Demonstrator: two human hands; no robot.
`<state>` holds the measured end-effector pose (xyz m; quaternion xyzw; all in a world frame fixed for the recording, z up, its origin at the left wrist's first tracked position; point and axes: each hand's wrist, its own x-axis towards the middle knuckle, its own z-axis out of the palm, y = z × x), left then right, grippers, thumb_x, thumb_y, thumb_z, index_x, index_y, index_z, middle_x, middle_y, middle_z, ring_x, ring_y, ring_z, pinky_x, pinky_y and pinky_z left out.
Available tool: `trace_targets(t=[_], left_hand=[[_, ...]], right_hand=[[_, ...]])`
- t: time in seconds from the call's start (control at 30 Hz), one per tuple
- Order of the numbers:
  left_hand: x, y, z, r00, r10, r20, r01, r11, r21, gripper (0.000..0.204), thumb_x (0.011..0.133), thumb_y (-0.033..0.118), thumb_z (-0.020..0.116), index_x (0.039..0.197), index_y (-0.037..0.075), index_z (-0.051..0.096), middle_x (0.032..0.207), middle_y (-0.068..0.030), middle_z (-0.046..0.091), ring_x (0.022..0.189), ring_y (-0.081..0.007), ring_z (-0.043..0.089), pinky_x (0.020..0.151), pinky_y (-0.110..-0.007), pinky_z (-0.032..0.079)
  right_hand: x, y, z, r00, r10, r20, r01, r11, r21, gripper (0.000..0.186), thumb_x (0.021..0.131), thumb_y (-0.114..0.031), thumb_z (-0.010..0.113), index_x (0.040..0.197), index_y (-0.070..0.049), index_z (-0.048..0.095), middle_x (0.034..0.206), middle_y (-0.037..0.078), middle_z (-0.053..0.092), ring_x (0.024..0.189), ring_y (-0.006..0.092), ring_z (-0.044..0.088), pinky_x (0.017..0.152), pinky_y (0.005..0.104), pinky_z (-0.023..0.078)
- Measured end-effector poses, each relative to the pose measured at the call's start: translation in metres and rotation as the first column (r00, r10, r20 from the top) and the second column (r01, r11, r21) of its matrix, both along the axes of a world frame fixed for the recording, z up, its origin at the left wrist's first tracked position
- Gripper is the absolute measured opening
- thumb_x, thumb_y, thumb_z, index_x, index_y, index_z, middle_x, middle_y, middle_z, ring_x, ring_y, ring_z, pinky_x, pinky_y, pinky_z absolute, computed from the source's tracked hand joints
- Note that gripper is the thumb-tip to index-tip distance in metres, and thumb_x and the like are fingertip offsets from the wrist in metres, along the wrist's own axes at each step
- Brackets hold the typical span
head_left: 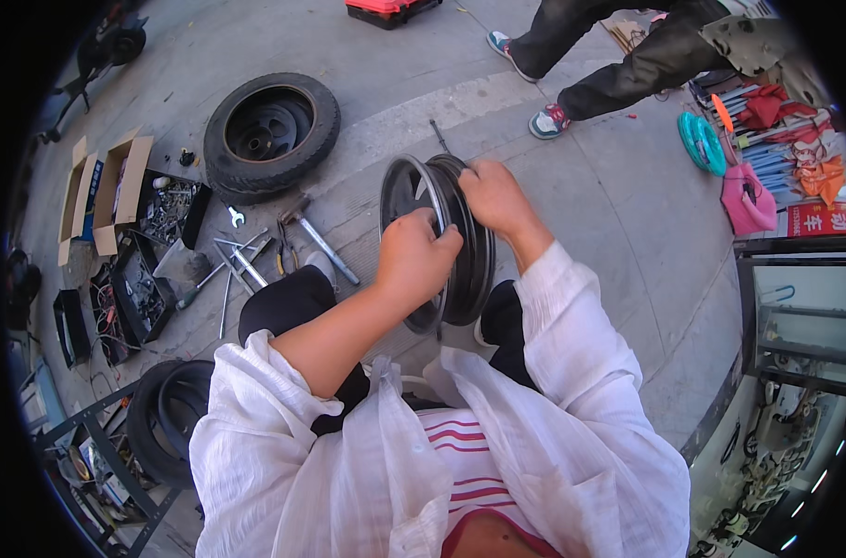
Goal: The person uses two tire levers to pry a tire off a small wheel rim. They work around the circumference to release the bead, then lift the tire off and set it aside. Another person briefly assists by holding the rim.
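A bare metal wheel rim [476, 270], grey along its left lip and black on its outer band, stands on edge in front of me between my knees. My left hand [415, 260] is closed over the grey lip, with the fingers curled and partly hidden. Up at the top right of the rim, my right hand [499, 198] grips the dark edge, thumb toward me. A thin dark rod [439, 136] lies on the ground just beyond the rim. To the left are a hammer [325, 246], a pair of pliers [284, 253] and an open-ended wrench [236, 217].
A tyre on a black wheel [326, 112] lies far left of centre. Toolboxes [198, 212] with loose metal parts and open cardboard boxes [125, 181] stand at left. Another tyre [148, 423] is near left. A person's legs [618, 79] and colourful goods [767, 139] are at far right.
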<state>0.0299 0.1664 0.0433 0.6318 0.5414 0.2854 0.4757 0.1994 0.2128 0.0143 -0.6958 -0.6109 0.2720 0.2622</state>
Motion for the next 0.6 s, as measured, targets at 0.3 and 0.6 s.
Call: trace_targets(t=[0.3, 0.6], left_hand=[[0.003, -0.027, 0.01, 0.996, -0.087, -0.001, 0.087, 0.988, 0.125, 0.027, 0.081, 0.02, 0.065, 0.072, -0.003, 0.056, 0.057, -0.02, 0.054, 0.054, -0.0356, 0.057, 0.054, -0.043, 0.043], [-0.028, -0.008, 0.017, 0.991, -0.058, 0.121, 0.092, 0.951, -0.296, 0.045, 0.089, 0.034, 0.061, 0.067, -0.005, 0.06, 0.06, -0.0188, 0.06, 0.057, -0.0341, 0.062, 0.057, -0.043, 0.047]], right_hand=[[0.006, -0.001, 0.007, 0.976, -0.042, -0.214, 0.034, 0.999, -0.042, 0.027, 0.083, -0.012, 0.049, 0.078, 0.011, 0.062, 0.07, 0.029, 0.059, 0.068, 0.0374, 0.062, 0.065, 0.0461, 0.047], [-0.02, -0.013, 0.027, 0.938, 0.023, -0.346, -0.04, 0.998, -0.043, 0.026, 0.088, -0.015, 0.051, 0.08, 0.009, 0.059, 0.063, 0.017, 0.057, 0.058, 0.0236, 0.055, 0.058, 0.0402, 0.044]])
